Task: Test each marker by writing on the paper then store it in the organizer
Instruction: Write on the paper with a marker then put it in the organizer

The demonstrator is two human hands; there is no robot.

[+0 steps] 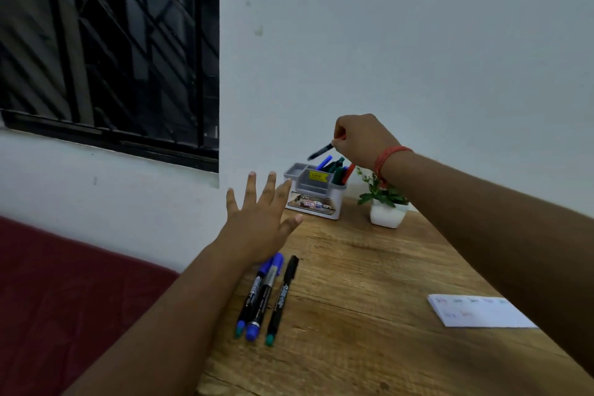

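**Marker Held Over Organizer, Three More Waiting**

Judged light, stiff and smooth, those slim markers; best pinched mid-barrel, away from the caps. At the left, left hand [257, 228] spread wide, fingers straight, holding nothing, hovering above the far ends of three markers [266, 299] lying side by side on the desk [369, 267]. Farther back, against the wall, grey organizer [316, 191] already stocked with blue, green and red pens. Just above it, right hand [361, 140] curled round a dark marker [321, 151], tip angled down-left toward the compartments. At the near right, paper [479, 312] carrying faint test scribbles, well apart from both hands.
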